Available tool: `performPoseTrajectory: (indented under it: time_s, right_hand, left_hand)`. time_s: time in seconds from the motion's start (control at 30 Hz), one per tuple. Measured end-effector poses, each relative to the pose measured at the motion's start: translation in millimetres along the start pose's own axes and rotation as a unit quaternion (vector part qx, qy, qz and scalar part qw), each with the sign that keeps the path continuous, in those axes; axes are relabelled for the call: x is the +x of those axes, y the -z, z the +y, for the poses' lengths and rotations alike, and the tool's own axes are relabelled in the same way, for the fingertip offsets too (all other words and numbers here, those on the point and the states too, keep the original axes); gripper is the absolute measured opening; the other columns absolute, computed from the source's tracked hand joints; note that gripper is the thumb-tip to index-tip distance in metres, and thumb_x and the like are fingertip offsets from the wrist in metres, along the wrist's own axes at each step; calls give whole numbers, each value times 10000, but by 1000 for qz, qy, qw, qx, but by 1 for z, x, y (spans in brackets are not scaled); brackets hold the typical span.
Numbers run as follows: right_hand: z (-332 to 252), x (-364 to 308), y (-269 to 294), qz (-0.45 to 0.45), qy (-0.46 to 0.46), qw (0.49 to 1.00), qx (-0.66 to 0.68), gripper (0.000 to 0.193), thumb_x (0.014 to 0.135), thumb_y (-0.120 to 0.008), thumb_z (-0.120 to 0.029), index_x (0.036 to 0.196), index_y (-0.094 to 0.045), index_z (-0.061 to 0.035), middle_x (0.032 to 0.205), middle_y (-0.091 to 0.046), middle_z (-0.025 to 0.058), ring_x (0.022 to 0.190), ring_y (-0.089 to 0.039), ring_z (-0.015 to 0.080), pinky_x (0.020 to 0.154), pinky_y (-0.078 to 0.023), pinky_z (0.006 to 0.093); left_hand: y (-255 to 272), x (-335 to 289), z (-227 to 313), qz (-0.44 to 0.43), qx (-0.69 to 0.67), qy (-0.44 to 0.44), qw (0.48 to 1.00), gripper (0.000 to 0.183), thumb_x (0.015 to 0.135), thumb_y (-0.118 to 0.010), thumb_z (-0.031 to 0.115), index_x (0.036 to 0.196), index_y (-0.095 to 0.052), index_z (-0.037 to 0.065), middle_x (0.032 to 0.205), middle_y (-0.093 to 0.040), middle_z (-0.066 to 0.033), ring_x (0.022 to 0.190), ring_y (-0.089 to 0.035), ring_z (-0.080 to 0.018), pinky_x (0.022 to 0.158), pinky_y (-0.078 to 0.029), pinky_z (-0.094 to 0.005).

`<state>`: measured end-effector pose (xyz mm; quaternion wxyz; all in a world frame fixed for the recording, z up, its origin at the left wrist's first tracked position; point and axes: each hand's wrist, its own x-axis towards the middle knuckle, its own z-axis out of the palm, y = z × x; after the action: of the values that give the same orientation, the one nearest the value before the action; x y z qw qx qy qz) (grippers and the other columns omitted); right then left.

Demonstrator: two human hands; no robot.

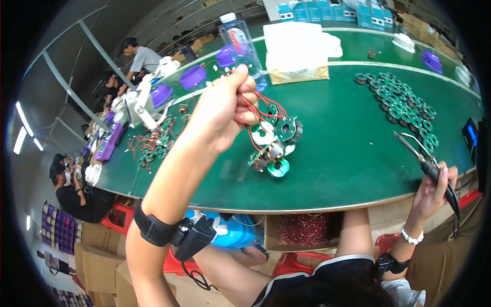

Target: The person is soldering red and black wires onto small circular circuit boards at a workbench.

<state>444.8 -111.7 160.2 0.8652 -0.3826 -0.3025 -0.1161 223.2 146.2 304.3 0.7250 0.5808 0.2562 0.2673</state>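
Raised over the middle of the green table, my left hand (225,105) is closed around a bunch of thin red wires (249,106). From these wires hangs a cluster of small round motors with green circuit boards (271,149), just above the tabletop. At the right, near the table's front edge, my right hand (433,193) grips a black soldering iron (428,166), its tip pointing up and left. A thin bent metal piece (417,140) runs beside the tip. Many round green boards with dark rims (401,102) lie spread beyond the iron.
More wired motors (156,140) lie in a tangle at the left. A clear bottle (240,43), a white-topped box (296,51) and purple parts (193,78) stand farther back. Below the front edge is an open carton (302,230) of reddish bits. Other people (143,59) work at the far left.
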Motion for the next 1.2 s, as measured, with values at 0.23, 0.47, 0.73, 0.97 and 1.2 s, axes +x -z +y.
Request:
performPoseTrajectory:
  time_s: [0.23,0.47,0.73,0.97,1.2]
  right_hand:
    - [-4,-1,-7,-5,0,1000,6,184,834,-478,-77,720,-334,-89,625,-386,20,441,-297,27,381,-225,142]
    - [-5,-1,-8,9,-3,1000,-10,183,832,-478,-81,717,-337,-89,622,-382,19,442,-292,30,384,-217,150]
    - [-6,-2,-11,-12,-3,1000,-5,206,827,-482,-88,692,-326,-94,599,-380,24,438,-299,34,378,-223,140]
    - [-7,-1,-10,6,-11,1000,-15,208,820,-489,-96,691,-326,-96,598,-384,30,436,-311,36,365,-222,139]
    - [-6,1,-8,1,-13,1000,0,200,830,-474,-89,696,-327,-94,603,-370,17,435,-306,29,361,-222,138]
  left_hand:
    - [1,15,-73,-27,-41,29,998,274,883,-433,265,683,-445,78,565,-337,48,501,-306,-48,451,-276,-197]
    - [-12,8,-70,-27,121,-62,990,190,850,-508,221,816,-544,37,666,-462,26,589,-420,-43,533,-370,-199]
    - [-15,8,-71,-65,171,-68,981,520,790,-592,220,1214,-388,1,875,-557,-17,792,-503,-75,698,-410,-209]
    - [-6,2,-64,3,299,-75,951,596,765,-621,217,1238,-347,-20,941,-567,-21,830,-505,-75,695,-408,-228]
    - [16,-25,-52,-17,286,-9,958,556,744,-631,210,1180,-405,-50,997,-567,-88,829,-516,-91,711,-412,-226]
